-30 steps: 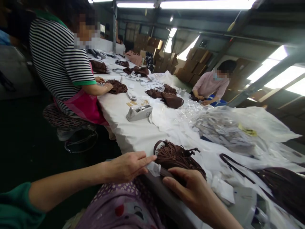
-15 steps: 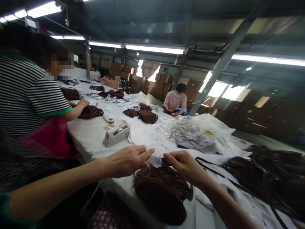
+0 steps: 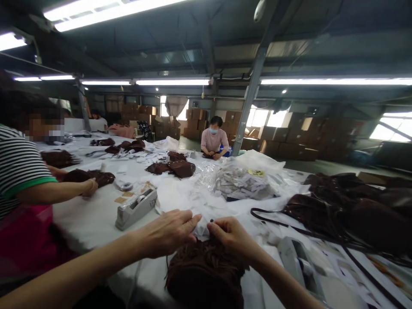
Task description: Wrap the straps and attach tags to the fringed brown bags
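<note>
A dark brown fringed bag (image 3: 206,279) lies on the white-covered table right in front of me, its fringe at the upper part. My right hand (image 3: 233,236) pinches a small dark piece at the bag's top between thumb and forefinger. On the other side of that top edge, my left hand (image 3: 172,231) has its fingers bent and pressed together; what they grip is hidden. Thin white wrapping (image 3: 202,227) shows between the two hands, just beyond the bag. A grey tape dispenser (image 3: 137,208) stands beyond my left forearm.
Another tape dispenser (image 3: 301,266) sits right of my right forearm. Dark brown bags with straps (image 3: 354,214) pile up at the right. A clear plastic bag of white pieces (image 3: 244,182) lies ahead. One co-worker (image 3: 25,171) works at left, another (image 3: 214,139) across the table.
My view has levelled and swung right, so the scene sits further left. Both hands stay at the bag's top. The left co-worker's hands now hold a brown item nearer the tape roll.
</note>
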{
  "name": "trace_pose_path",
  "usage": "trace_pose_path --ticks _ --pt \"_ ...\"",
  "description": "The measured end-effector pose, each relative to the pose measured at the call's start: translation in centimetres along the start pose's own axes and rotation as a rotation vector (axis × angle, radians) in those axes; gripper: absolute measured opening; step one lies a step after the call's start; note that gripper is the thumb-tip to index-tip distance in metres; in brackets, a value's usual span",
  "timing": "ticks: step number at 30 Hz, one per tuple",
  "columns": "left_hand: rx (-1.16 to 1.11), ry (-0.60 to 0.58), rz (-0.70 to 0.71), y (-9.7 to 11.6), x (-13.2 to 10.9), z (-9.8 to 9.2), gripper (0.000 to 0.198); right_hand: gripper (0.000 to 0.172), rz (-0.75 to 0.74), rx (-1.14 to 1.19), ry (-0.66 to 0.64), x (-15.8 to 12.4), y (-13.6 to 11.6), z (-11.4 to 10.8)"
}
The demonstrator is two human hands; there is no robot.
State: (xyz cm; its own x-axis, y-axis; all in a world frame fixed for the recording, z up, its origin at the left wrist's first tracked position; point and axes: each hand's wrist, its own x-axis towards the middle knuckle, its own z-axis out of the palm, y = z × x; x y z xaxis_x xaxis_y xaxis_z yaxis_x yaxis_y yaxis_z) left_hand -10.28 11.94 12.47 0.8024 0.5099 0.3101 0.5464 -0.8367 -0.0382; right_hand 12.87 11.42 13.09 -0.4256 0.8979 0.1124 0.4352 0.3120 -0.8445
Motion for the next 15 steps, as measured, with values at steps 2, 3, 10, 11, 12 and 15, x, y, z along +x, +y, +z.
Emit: trace_pose_path --ticks 2,3,10,11,12,15 --pt "-0.051 -0.007 0.015 0.5 1.3 0.2 0.044 0.046 -0.062 0.050 0.015 0.5 -0.6 0.8" --pt "-0.069 -0.015 0.009 0.4 1.7 0.2 0.045 0.045 -0.082 0.078 0.016 0.5 -0.6 1.0" --pt "-0.460 -0.072 -0.207 -1.3 0.0 0.2 0.054 0.038 0.017 0.089 0.039 -2.4 5.0 0.1" --pt "-0.605 -0.114 -0.273 -1.2 -0.3 0.6 0.056 0.037 0.036 0.077 0.081 -2.7 5.6 0.0" --pt "-0.760 -0.177 -0.349 -1.1 -0.5 1.1 0.060 0.036 0.044 0.063 0.114 -3.0 6.1 -0.1" --pt "-1.142 -0.390 -0.555 -0.4 -1.1 2.9 0.065 0.033 0.031 -0.011 0.143 -3.4 6.4 0.0"
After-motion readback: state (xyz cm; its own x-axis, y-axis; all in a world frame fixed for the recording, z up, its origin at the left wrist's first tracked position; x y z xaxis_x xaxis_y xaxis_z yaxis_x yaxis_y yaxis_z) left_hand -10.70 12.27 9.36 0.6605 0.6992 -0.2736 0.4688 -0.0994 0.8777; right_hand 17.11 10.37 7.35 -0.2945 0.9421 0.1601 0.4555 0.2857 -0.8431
